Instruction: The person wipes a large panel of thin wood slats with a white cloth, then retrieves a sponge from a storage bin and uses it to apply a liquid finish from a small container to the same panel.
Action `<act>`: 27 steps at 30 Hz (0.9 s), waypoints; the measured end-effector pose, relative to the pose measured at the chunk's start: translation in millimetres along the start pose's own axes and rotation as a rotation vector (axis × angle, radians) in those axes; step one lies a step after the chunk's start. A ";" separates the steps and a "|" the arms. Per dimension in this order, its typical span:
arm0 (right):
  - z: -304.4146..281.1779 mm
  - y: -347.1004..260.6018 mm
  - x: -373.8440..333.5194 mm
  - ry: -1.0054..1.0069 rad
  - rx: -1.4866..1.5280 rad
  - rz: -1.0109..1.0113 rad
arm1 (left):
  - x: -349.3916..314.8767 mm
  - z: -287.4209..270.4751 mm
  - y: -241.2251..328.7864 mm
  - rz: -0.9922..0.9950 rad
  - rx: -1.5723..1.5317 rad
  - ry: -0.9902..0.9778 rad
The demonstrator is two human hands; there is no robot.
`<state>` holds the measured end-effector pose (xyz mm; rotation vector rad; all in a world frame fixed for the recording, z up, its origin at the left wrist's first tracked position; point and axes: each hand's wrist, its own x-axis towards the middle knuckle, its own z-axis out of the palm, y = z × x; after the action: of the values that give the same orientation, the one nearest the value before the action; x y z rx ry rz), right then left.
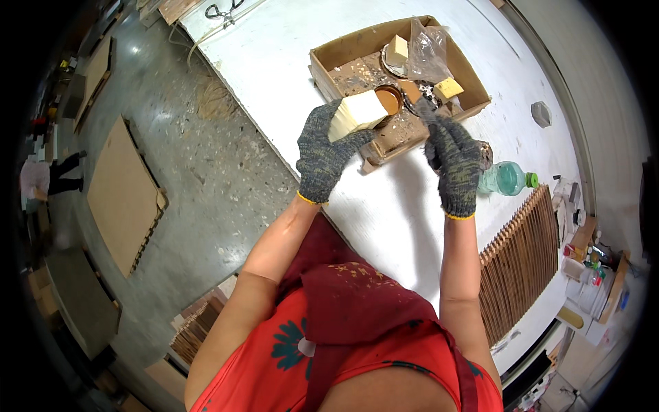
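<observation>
Both my hands wear dark grey-green knit gloves with yellow cuffs. My left hand (326, 147) is closed around a pale cream block (358, 113), possibly foam or sponge, at the near left edge of a shallow cardboard box (335, 84). Just beyond that block, a round container (390, 101) of orange-brown stuff sits in the box. My right hand (453, 158) is over the box's near right side, fingertips pointing in. Those fingertips are blurred, so whether they hold anything is unclear. Also inside are a yellow block (448, 88), a smaller cream block (396, 52) and a clear plastic bag (427, 51).
The box stands on a white table (274, 65). Right of my right hand lies a green-capped clear bottle (508, 179), near a stack of brown slats (519, 257). Scissors (223, 12) lie at the far left. Flat boards (127, 199) rest beyond the table's left edge; another person (51, 177) is there.
</observation>
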<state>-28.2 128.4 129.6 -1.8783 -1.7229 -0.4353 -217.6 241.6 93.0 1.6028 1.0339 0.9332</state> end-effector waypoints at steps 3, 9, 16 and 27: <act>-0.1 -29.7 0.3 -0.091 0.553 0.340 | -1.1 -0.1 3.6 0.015 0.021 0.001; 22.4 -27.1 -13.2 -0.137 0.391 0.165 | -5.9 -1.2 9.4 0.036 -0.017 0.021; -1.8 -55.5 -4.4 -0.217 1.001 0.697 | -9.6 0.1 6.9 0.007 -0.083 0.030; 6.5 -19.3 20.1 -0.230 0.566 0.805 | -10.3 -4.1 -0.3 -0.064 -0.135 0.040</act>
<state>-45.5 149.0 139.5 -2.0087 -0.9152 0.5382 -224.9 233.3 92.7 1.4368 1.0214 0.9741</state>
